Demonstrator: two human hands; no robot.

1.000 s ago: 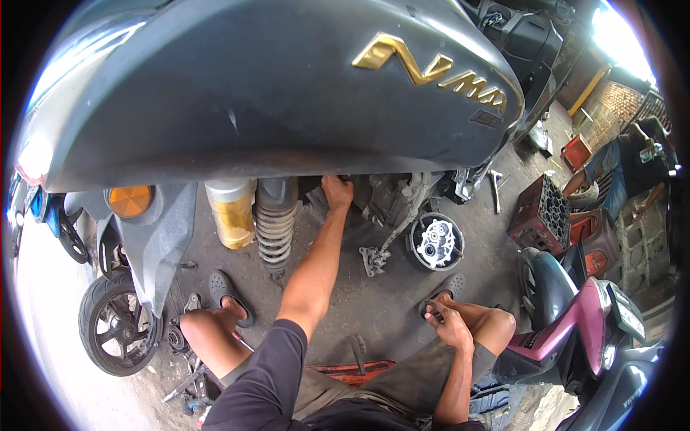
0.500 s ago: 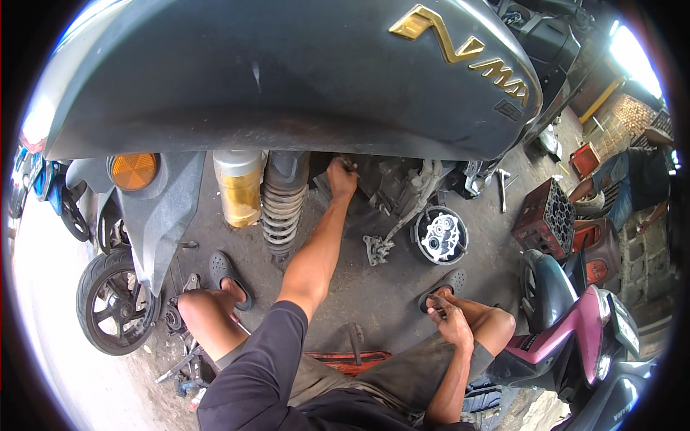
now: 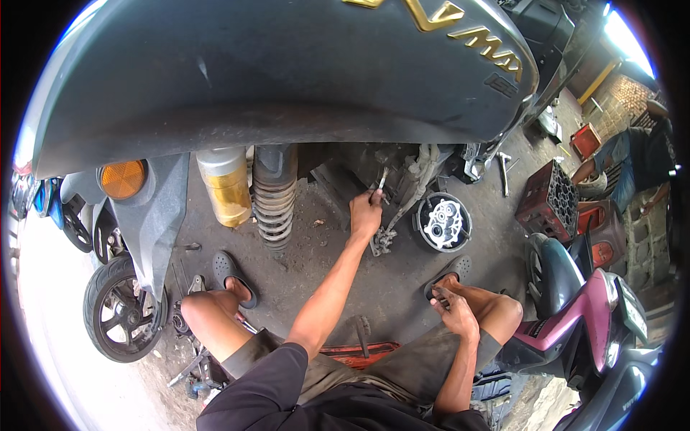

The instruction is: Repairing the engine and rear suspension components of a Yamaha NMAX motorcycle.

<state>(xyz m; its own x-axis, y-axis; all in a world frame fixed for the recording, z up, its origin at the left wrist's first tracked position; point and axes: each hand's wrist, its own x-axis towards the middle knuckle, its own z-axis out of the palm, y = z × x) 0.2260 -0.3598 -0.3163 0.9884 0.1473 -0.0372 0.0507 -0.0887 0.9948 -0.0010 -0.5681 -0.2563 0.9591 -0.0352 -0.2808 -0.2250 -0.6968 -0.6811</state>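
My left hand [image 3: 365,214] is closed on a slim, pale tool, perhaps a brush [image 3: 382,181], held upright below the dark scooter body panel [image 3: 280,72]. To its left hang a spring shock absorber [image 3: 274,205] and a silver-and-yellow cylinder [image 3: 227,188]. Dirty metal parts [image 3: 420,169] are beside it. A round pan [image 3: 466,223] with a white casting [image 3: 440,223] in it lies on the floor to the right. My right hand [image 3: 453,312] rests by my right knee, fingers curled; whatever they hold is too small to make out.
Red crates [image 3: 546,202] and a pink scooter [image 3: 568,316] stand to the right, near another person [image 3: 632,169]. A wheel [image 3: 118,312] and loose parts [image 3: 198,366] are at lower left. A red object [image 3: 338,352] lies between my legs, a wrench [image 3: 505,176] farther right.
My left hand has come out from under the panel's edge, moving down and to the right, and the slim tool now shows in it. My right hand is still by the knee.
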